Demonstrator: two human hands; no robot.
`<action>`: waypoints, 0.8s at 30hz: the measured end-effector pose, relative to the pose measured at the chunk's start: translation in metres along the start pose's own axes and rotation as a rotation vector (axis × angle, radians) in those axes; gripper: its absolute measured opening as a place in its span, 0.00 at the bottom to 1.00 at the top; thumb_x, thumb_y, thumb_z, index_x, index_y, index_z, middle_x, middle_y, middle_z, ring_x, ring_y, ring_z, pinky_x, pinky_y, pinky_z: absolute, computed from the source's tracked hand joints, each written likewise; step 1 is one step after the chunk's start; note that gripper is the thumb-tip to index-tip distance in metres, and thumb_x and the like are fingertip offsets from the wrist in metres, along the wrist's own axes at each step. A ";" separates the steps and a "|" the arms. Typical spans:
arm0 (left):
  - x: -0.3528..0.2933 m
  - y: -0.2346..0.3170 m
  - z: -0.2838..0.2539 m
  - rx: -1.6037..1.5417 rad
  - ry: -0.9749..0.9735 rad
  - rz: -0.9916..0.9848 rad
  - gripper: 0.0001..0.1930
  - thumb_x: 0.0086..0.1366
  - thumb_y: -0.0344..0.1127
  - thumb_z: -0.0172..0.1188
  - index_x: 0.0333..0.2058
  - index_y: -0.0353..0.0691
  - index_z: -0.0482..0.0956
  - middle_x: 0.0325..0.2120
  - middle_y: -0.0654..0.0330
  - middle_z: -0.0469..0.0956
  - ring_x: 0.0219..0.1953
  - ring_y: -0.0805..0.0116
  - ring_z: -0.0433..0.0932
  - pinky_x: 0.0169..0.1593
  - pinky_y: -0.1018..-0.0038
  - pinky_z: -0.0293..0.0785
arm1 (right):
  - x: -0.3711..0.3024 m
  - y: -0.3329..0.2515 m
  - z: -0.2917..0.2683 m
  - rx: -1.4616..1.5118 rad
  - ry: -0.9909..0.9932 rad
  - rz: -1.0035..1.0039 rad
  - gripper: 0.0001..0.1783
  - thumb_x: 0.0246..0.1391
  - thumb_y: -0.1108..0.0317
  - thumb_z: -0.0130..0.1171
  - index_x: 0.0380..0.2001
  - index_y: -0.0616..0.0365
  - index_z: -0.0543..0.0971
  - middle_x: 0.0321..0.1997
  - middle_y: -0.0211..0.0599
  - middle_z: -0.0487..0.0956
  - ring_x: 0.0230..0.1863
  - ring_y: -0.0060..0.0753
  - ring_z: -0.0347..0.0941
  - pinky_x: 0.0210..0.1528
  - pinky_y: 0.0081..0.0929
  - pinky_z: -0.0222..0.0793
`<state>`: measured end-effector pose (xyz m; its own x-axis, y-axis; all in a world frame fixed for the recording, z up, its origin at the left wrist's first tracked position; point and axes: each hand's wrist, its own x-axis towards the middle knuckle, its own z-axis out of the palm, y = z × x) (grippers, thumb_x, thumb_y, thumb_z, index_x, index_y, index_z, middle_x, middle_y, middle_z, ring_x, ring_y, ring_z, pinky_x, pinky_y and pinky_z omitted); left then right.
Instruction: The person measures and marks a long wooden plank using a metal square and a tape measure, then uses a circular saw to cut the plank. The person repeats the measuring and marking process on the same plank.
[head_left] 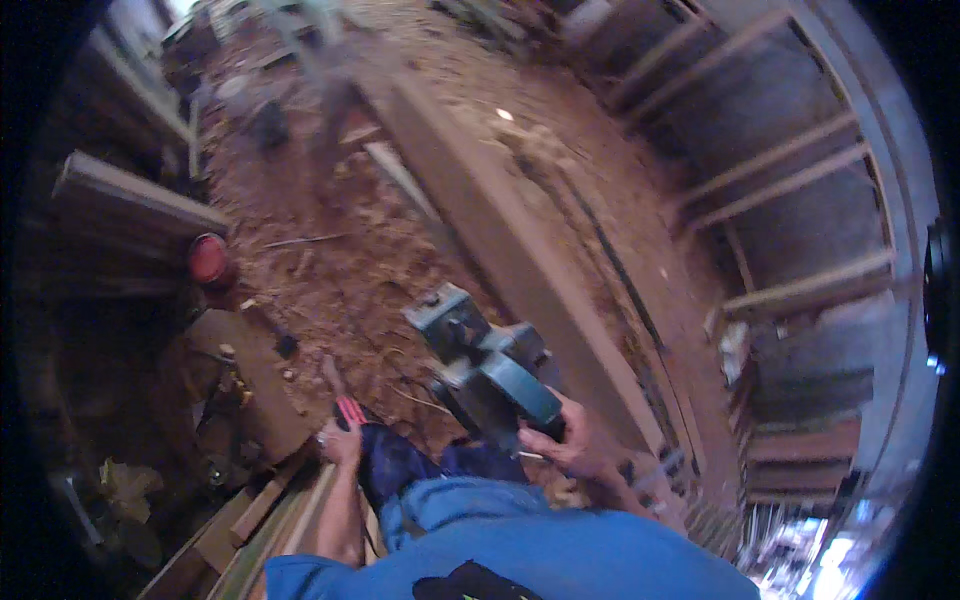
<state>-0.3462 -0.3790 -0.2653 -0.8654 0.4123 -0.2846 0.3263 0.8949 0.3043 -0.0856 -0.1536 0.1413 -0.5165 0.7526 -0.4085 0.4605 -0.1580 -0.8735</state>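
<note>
My right hand [568, 440] grips the handle of a teal electric hand planer [485, 365], held in the air beside a long wooden beam [510, 235]. My left hand [340, 437] hangs lower on the left, closed around a thin tool with a red handle [348, 408]. My blue shirt and dark trousers fill the lower middle of the view.
Sawdust and wood shavings [330, 250] cover the ground. A red round container [209, 260] sits at the left beside stacked planks [130, 200]. A timber frame wall [780, 180] runs along the right. Loose boards [260, 510] lie at the lower left.
</note>
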 end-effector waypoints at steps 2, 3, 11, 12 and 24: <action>-0.046 0.003 -0.004 -0.062 -0.090 -0.141 0.25 0.59 0.54 0.66 0.48 0.42 0.83 0.38 0.45 0.85 0.44 0.42 0.84 0.48 0.50 0.80 | -0.068 0.010 -0.048 -0.080 0.069 -0.085 0.24 0.57 0.66 0.69 0.55 0.63 0.76 0.39 0.34 0.82 0.38 0.26 0.79 0.44 0.28 0.77; -0.066 0.005 -0.007 -0.131 -0.100 -0.203 0.25 0.59 0.54 0.66 0.48 0.41 0.83 0.39 0.44 0.85 0.45 0.41 0.84 0.49 0.50 0.79 | -0.098 0.016 -0.072 -0.077 0.146 -0.064 0.24 0.57 0.67 0.69 0.55 0.62 0.76 0.38 0.34 0.82 0.38 0.26 0.79 0.43 0.28 0.77; -0.203 0.083 -0.028 -0.342 -0.070 0.058 0.21 0.63 0.51 0.67 0.44 0.39 0.85 0.36 0.48 0.86 0.38 0.48 0.85 0.46 0.56 0.79 | -0.294 0.106 -0.214 0.072 0.658 0.069 0.18 0.58 0.64 0.70 0.46 0.63 0.78 0.28 0.29 0.79 0.28 0.24 0.76 0.31 0.28 0.73; -0.210 0.093 -0.031 -0.356 -0.084 0.079 0.20 0.63 0.50 0.67 0.43 0.38 0.85 0.35 0.48 0.86 0.37 0.50 0.85 0.45 0.57 0.78 | -0.311 0.116 -0.220 0.121 0.733 0.111 0.16 0.59 0.64 0.70 0.44 0.63 0.78 0.27 0.29 0.78 0.26 0.23 0.74 0.30 0.27 0.72; -0.305 0.272 -0.070 -0.668 -0.416 0.546 0.17 0.64 0.40 0.71 0.43 0.33 0.83 0.31 0.59 0.84 0.35 0.72 0.82 0.40 0.71 0.77 | -0.397 0.189 -0.270 0.089 0.736 0.068 0.31 0.73 0.42 0.48 0.44 0.65 0.79 0.26 0.31 0.76 0.22 0.19 0.69 0.25 0.19 0.65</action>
<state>-0.0196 -0.2734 -0.0323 -0.4114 0.8866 -0.2113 0.2494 0.3324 0.9096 0.4011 -0.3097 0.2095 0.1426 0.9679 -0.2070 0.3977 -0.2476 -0.8835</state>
